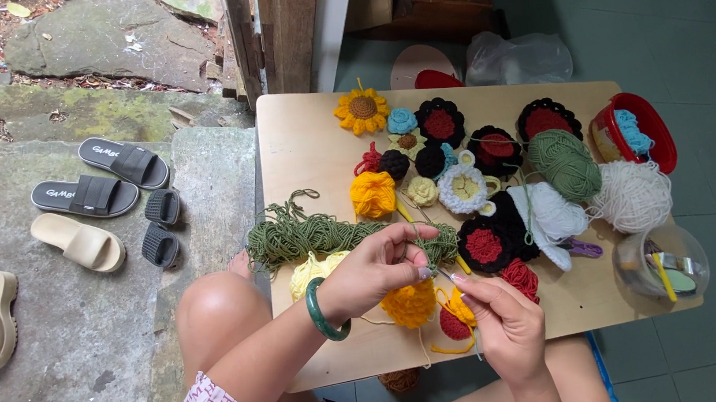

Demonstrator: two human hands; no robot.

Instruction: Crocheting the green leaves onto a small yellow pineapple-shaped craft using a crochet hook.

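1. Over the near edge of the wooden desk (308, 144), the left hand (374, 270) pinches a strand of green yarn (308, 233) between thumb and fingers, closed on it.
2. Just beside it, the right hand (499, 319) is closed around a thin crochet hook (445, 273), its tip meeting the strand between the two hands.
3. Green yarn lies bunched on the desk just behind the left hand, running into the work; a yellow crocheted flower (409, 304) sits under the hands.
4. To work this stitch well, I judge the left hand should keep the strand taut while the hook catches only one loop.
5. Loose coils could snag on the finished flowers nearby, such as the sunflower (362, 110), so feeding slack slowly seems wise.
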